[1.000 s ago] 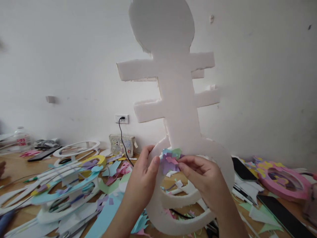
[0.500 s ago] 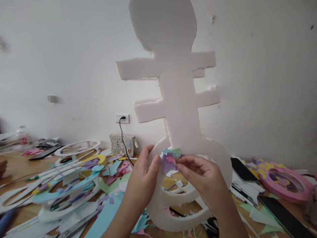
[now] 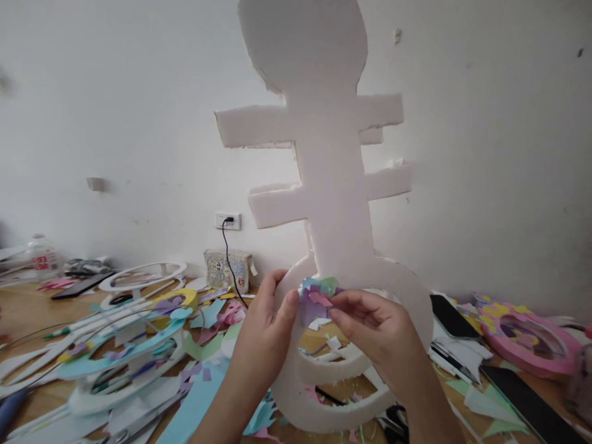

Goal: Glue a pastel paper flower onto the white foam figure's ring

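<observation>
A large white foam cutout (image 3: 330,154) stands upright before me, with a rounded top, two bars out to each side and a ring-shaped lower part. My left hand (image 3: 268,333) grips the left rim of that lower ring, thumb in front and fingers behind. Small coloured paper scraps (image 3: 319,299), in purple, pink, blue and green, cluster at the ring's upper inner edge. My right hand (image 3: 379,327) pinches the right side of this cluster between thumb and fingertips. The rest of its fingers are curled. How firmly the scraps are attached to the foam I cannot tell.
White ring-shaped pieces (image 3: 124,370) and loose paper cover the left side. Scissors (image 3: 134,422) lie in front there. A pink ring (image 3: 522,345) and two dark phones (image 3: 531,401) lie right. A pencil case (image 3: 229,271) and plugged cable (image 3: 230,259) are by the wall.
Both hands and the foam cutout keep almost the same place, with a very slight shift of the whole view. At the far left edge, another person's hand has gone nearly out of view.
</observation>
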Motion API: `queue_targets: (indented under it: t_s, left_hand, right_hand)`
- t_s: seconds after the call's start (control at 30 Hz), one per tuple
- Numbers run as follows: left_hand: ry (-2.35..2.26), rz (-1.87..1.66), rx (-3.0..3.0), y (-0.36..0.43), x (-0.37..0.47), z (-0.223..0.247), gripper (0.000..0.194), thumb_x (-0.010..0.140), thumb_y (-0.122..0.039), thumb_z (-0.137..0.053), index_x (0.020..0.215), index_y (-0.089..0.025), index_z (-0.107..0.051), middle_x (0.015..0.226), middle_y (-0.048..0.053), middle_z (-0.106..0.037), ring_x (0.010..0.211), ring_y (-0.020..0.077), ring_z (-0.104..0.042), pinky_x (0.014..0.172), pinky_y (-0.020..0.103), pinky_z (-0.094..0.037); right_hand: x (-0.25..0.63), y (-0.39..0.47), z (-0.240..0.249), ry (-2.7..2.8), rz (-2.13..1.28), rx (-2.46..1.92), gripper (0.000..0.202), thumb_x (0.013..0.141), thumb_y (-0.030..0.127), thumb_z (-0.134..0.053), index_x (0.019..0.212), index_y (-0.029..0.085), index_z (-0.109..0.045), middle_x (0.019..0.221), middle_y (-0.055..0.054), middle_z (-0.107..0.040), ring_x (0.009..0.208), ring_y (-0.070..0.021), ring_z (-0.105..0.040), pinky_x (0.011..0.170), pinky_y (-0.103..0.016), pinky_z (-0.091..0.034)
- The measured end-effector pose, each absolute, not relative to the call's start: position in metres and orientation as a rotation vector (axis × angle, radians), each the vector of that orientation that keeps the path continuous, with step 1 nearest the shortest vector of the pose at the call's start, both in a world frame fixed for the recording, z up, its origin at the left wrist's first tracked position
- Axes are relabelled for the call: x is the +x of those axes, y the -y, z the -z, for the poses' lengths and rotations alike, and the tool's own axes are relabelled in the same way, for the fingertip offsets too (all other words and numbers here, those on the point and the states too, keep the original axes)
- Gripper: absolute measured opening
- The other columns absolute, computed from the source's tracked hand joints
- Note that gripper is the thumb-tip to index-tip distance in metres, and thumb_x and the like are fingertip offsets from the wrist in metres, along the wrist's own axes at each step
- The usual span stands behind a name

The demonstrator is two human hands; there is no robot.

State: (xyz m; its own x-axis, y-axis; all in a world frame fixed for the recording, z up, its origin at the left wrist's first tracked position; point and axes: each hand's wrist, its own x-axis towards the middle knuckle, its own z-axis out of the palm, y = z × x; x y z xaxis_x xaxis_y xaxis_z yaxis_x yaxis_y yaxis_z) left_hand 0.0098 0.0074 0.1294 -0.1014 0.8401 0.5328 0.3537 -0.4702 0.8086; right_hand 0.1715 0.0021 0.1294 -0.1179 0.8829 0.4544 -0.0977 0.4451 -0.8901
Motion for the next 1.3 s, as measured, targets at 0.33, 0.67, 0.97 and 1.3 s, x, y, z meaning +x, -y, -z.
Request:
queue_targets:
  t_s: [0.33,0.67,0.97,1.3]
  left_hand:
    - [-1.308,-1.56,1.757,-0.006,0.01,-0.13,0.043,0.087,-0.055,-0.04,0.111,-0.022,-0.052,0.105,0.007,-0.064,0.096,0.0273,-0.059,0.08,0.036,-0.044]
    - [-1.457,-1.606,1.813,-0.004,0.017,-0.129,0.047,0.075,-0.052,-0.06,0.11,-0.023,-0.051,0.1,0.007,-0.064,0.093,0.0293,-0.061,0.077,0.038,-0.047]
    - [-1.549,-1.546,1.795,-0.002,0.021,-0.136,0.044,0.075,-0.05,-0.062,0.107,-0.021,-0.05,0.096,0.006,-0.066,0.09,0.0291,-0.063,0.073,0.038,-0.048]
    - [-1.531,-1.546,1.794,-0.002,0.019,-0.138,0.041,0.076,-0.046,-0.059,0.107,-0.021,-0.05,0.099,0.007,-0.067,0.094,0.0305,-0.064,0.078,0.041,-0.048]
  right_hand:
    - [0.169,-0.002,-0.13,1.425,-0.895,-0.809,0.019,0.073,0.039,-0.073,0.077,0.02,-0.072,0.074,-0.002,-0.072,0.072,-0.0167,-0.066,0.063,-0.023,-0.053]
    - [0.159,-0.005,-0.125,1.395,-0.663,-0.889,0.013,0.075,0.033,-0.067,0.075,0.021,-0.062,0.073,-0.002,-0.068,0.072,-0.0179,-0.066,0.066,-0.027,-0.053]
    - [0.154,-0.003,-0.126,1.464,-0.392,-0.931,0.009,0.077,0.03,-0.06,0.073,0.022,-0.057,0.071,-0.002,-0.07,0.069,-0.0182,-0.068,0.063,-0.026,-0.054]
    - [0.161,0.004,-0.131,1.492,-0.612,-0.895,0.013,0.084,0.032,-0.055,0.08,0.022,-0.063,0.076,-0.001,-0.07,0.072,-0.0158,-0.067,0.06,-0.02,-0.052]
